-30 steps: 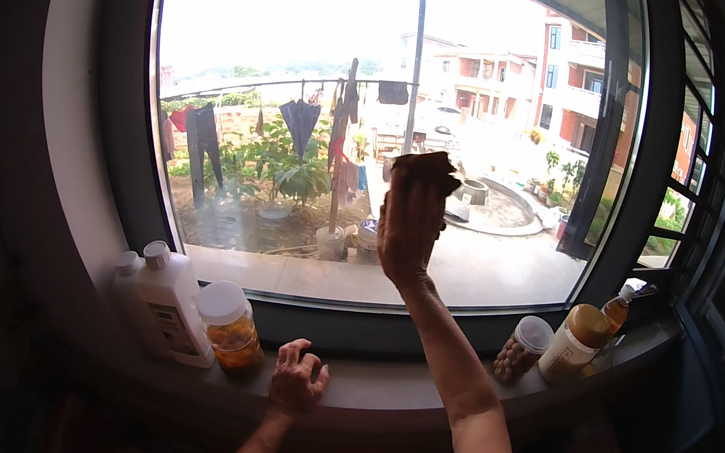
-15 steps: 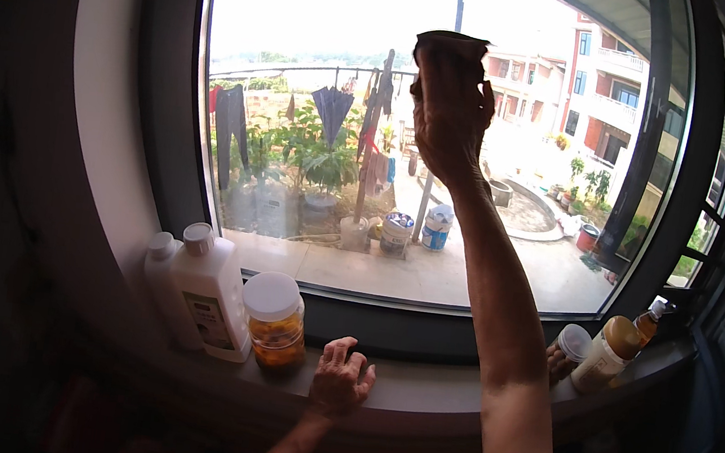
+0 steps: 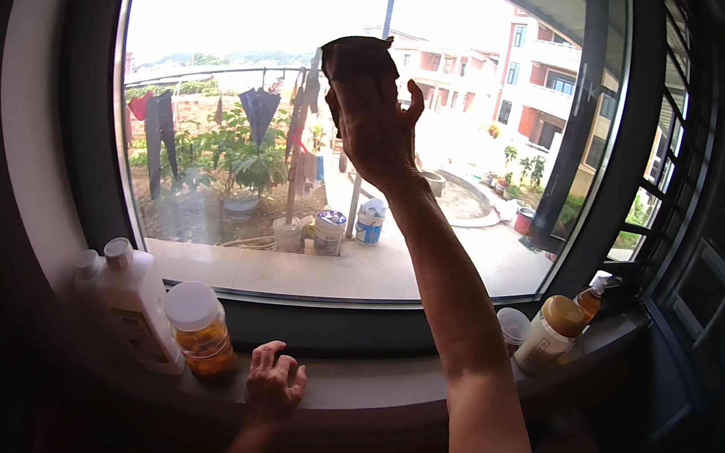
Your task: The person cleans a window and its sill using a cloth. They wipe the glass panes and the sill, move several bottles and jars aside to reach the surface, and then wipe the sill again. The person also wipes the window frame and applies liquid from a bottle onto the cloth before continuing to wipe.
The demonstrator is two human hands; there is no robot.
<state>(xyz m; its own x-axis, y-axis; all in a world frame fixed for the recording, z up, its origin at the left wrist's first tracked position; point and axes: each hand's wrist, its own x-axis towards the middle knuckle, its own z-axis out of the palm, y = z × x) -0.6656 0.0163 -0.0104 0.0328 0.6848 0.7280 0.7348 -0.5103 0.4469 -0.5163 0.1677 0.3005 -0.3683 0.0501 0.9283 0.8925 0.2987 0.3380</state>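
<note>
My right hand (image 3: pixel 374 133) is raised at the window pane (image 3: pixel 429 275), holding a dark cloth (image 3: pixel 361 54) against the glass. Its fingers lie over the cloth, with the thumb standing out to the right. Low on the windowsill (image 3: pixel 370 389) rests my left hand (image 3: pixel 274 383), holding nothing, its fingers slightly bent and apart. Just left of it stands a clear jar (image 3: pixel 207 348) with a white lid and orange-yellow contents.
A white jug (image 3: pixel 139 312) with a capped neck stands at the sill's left end. On the right are a white-lidded jar (image 3: pixel 512 325), a tan-capped bottle (image 3: pixel 548 335) and an amber pump bottle (image 3: pixel 590 300). A dark frame (image 3: pixel 332 327) surrounds the pane.
The view has turned right, so the scene sits further left. My right hand has moved a little left across the glass with the cloth, tilting left. My left hand stays on the sill.
</note>
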